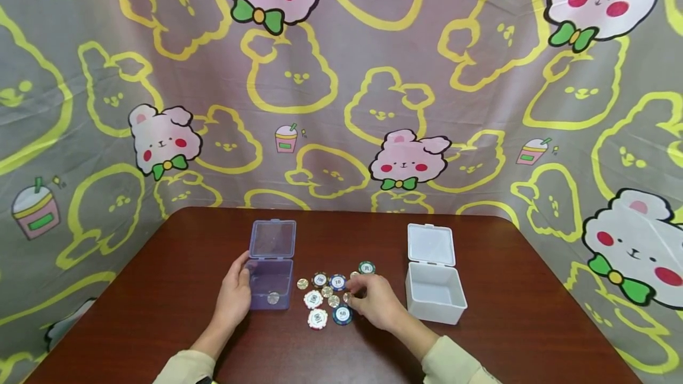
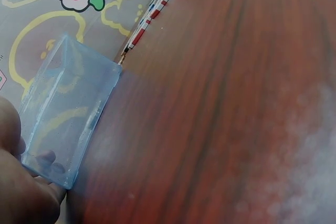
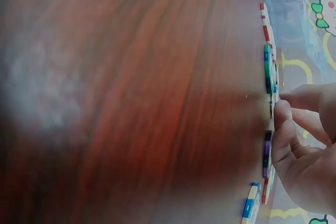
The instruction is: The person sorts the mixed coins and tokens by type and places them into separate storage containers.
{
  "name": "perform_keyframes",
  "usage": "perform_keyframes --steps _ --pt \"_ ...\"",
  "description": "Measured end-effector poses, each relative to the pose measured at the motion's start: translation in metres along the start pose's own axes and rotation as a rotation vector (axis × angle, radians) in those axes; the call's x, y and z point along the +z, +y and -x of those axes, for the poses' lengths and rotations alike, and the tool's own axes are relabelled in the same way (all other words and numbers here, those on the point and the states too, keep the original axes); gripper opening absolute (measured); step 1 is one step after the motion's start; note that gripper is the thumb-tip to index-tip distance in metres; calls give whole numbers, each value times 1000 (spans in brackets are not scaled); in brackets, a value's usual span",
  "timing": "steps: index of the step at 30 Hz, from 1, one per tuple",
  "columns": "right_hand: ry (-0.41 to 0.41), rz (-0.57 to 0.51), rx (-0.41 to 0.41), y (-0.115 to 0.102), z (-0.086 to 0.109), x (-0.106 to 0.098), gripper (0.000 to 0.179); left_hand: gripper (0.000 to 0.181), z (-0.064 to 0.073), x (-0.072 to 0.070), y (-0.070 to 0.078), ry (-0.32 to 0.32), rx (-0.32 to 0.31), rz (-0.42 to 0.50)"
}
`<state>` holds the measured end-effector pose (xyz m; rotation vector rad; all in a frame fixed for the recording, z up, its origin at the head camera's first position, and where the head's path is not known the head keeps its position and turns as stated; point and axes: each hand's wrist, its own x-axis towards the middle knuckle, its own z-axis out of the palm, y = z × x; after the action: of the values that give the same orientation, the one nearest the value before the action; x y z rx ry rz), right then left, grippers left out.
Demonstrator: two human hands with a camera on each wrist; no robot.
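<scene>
On the left stands a clear blue-purple plastic box point(image 1: 270, 307), its hinged lid point(image 1: 273, 239) raised. One coin point(image 1: 273, 298) lies in it, near the front. My left hand point(image 1: 235, 289) rests along the box's left wall; the left wrist view shows the fingers against the box's end point(image 2: 68, 129). Over the middle of the table, my right hand point(image 1: 377, 303) has thumb and forefinger tips around a gold-coloured coin point(image 1: 347, 298), partly hidden by them. Beside it lie other coins point(image 1: 333, 301) and several poker chips point(image 1: 342, 314) in white, blue, green and black.
A white plastic box point(image 1: 436, 307) stands at the right, its lid point(image 1: 431, 245) raised and nothing visible inside. Everything sits on a dark reddish-brown wooden table point(image 1: 341, 354). Behind the table hangs a grey cartoon-printed cloth point(image 1: 331, 111).
</scene>
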<state>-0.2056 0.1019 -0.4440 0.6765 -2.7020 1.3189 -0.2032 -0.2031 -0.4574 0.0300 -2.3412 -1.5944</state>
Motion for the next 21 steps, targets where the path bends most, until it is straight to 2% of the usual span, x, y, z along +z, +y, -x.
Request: perform_keyframes --steps 5,21 --pt "6 137 -75 3 -1 0 23 45 0 0 0 -4 4 0" --pt "-87 184 -124 3 -8 -6 19 45 1 2 -2 3 16 9"
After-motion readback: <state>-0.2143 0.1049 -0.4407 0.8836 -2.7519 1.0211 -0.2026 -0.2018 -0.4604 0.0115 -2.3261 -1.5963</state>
